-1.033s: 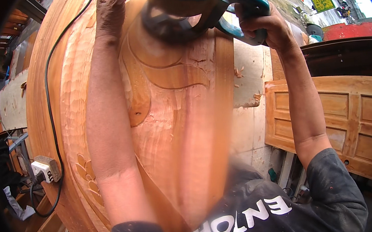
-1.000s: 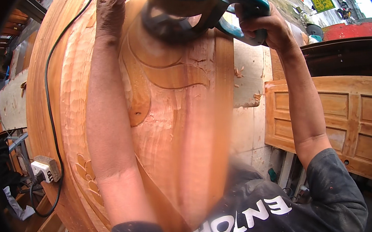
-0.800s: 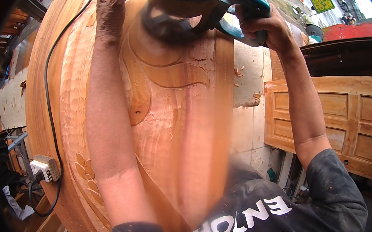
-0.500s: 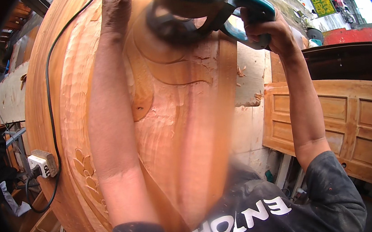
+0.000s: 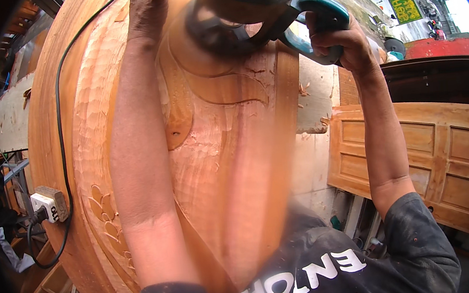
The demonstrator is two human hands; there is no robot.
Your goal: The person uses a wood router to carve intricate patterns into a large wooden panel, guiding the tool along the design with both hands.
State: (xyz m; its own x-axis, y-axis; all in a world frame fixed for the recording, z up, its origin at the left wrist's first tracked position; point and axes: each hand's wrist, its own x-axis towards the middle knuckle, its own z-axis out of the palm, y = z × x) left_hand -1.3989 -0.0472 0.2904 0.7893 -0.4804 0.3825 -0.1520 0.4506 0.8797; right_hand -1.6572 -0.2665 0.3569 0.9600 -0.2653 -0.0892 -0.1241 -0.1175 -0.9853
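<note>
A large power router point(image 5: 251, 7) with a dark teal collar and a looped teal side handle stands on a carved wooden panel point(image 5: 203, 172), its lower part blurred. My right hand point(image 5: 344, 43) is closed around that handle, fingers curled through the loop. Over the panel's far part, my left hand point(image 5: 148, 9) is beside the router, its fingers cut off by the upper edge. Under the tool, curved outlines and a leaf-like shape are cut into the reddish wood. Raised carved leaves point(image 5: 105, 217) run along the panel's left side, next to my left forearm.
A black cord point(image 5: 59, 107) runs down the panel's left side to a plug in a white socket block point(image 5: 46, 207). At the right leans a panelled wooden door point(image 5: 418, 156). Wood shavings lie on a pale board point(image 5: 311, 90) beside the panel. A green sign point(image 5: 403, 4) stands farther off.
The whole view has shifted very slightly. My hands and the router keep nearly the same place on the panel.
</note>
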